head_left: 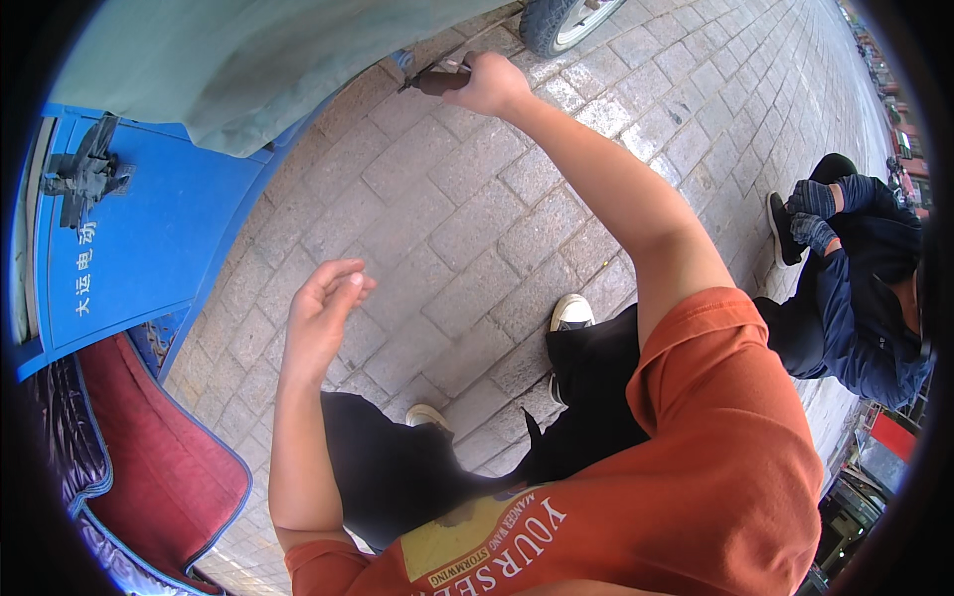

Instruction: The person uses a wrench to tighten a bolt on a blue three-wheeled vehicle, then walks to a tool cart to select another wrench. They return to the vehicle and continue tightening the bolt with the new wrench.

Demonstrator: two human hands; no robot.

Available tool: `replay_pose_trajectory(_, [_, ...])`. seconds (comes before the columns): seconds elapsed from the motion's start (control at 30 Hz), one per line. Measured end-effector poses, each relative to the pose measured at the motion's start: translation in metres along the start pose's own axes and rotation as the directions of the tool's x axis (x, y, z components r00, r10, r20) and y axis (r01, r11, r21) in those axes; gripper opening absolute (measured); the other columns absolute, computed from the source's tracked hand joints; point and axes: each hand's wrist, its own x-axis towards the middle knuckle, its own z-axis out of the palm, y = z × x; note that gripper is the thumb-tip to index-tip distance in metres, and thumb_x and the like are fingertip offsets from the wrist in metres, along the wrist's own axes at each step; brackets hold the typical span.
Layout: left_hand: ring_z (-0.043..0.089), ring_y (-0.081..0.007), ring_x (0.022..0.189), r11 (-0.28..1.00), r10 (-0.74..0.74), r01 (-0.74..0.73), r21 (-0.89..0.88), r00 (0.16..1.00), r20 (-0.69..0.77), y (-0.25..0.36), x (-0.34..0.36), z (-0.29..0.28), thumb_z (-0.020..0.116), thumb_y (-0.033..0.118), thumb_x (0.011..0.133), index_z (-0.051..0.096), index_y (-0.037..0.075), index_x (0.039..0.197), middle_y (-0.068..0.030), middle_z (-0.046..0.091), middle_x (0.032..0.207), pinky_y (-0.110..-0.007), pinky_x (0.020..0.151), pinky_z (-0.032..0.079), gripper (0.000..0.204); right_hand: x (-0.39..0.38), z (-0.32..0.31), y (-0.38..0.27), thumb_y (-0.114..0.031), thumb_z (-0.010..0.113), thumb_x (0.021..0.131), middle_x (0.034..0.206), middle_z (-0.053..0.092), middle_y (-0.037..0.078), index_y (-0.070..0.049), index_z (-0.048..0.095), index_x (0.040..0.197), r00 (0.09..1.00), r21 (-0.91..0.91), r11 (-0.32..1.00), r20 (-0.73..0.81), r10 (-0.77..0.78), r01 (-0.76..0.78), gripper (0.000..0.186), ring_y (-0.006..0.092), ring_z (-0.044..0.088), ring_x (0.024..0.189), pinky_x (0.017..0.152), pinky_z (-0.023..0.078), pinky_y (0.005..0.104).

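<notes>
My right hand (489, 81) is closed on a dark brown grip-like object (437, 81) with thin dark metal parts at its far end, beside the lower edge of a grey-green cover (238, 50) on a blue vehicle (159, 258). Exactly what the object is, I cannot make out. My left hand (330, 298) hangs over the paving with its fingers loosely bent and holding nothing, to the right of the vehicle's blue panel.
Grey paving bricks (447, 219) surround my feet. A wheel (556, 25) stands at the top. Red padded fabric (149, 447) hangs at the lower left. Close on my right, a person (865, 288) in dark clothes and patterned gloves is bent low.
</notes>
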Motion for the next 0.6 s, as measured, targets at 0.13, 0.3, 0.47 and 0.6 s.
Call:
replay_pose_trajectory(0.13, [0.059, -0.0117, 0.09, 1.0, 0.011, -0.011, 0.009, 1.0, -0.005, 0.001, -0.002, 0.001, 0.055, 0.02, 0.096, 0.061, 0.002, 0.114, -0.0064, 0.067, 0.096, -0.027, 0.083, 0.046, 0.026, -0.004, 0.0, -0.006, -0.046, 0.074, 0.064, 0.1, 0.068, 0.016, -0.003, 0.067, 0.101, 1.0, -0.022, 1.0, -0.01, 0.01, -0.01, 0.057, 0.0312, 0.066, 0.095, 0.084, 0.053, 0.0391])
replay_pose_trajectory(0.3, [0.059, -0.0118, 0.09, 1.0, 0.014, -0.014, 0.006, 1.0, -0.002, 0.001, -0.002, 0.0, 0.055, 0.02, 0.096, 0.061, 0.002, 0.114, -0.0063, 0.067, 0.096, -0.027, 0.083, 0.046, 0.026, -0.005, 0.004, -0.005, -0.046, 0.073, 0.064, 0.1, 0.068, 0.016, -0.003, 0.067, 0.101, 1.0, -0.009, 1.0, -0.006, 0.012, -0.012, 0.056, 0.0311, 0.065, 0.096, 0.084, 0.053, 0.0393])
replay_pose_trajectory(0.47, [0.059, -0.0121, 0.09, 1.0, 0.011, -0.011, 0.007, 1.0, -0.003, 0.002, -0.002, 0.0, 0.055, 0.021, 0.096, 0.061, 0.002, 0.114, -0.0063, 0.067, 0.096, -0.027, 0.083, 0.046, 0.027, -0.004, 0.006, -0.002, -0.047, 0.073, 0.064, 0.1, 0.068, 0.016, -0.003, 0.067, 0.101, 1.0, -0.035, 0.999, 0.001, 0.002, -0.002, 0.058, 0.0312, 0.065, 0.096, 0.084, 0.053, 0.0392])
replay_pose_trajectory(0.6, [0.059, -0.0122, 0.091, 1.0, 0.013, -0.013, 0.008, 1.0, -0.004, 0.0, -0.001, -0.001, 0.056, 0.022, 0.096, 0.061, 0.002, 0.114, -0.0065, 0.067, 0.096, -0.027, 0.084, 0.046, 0.027, -0.002, 0.013, -0.001, -0.048, 0.073, 0.063, 0.1, 0.068, 0.017, -0.003, 0.067, 0.101, 1.0, 0.007, 1.0, 0.018, 0.008, -0.009, 0.059, 0.0314, 0.065, 0.095, 0.084, 0.053, 0.0391])
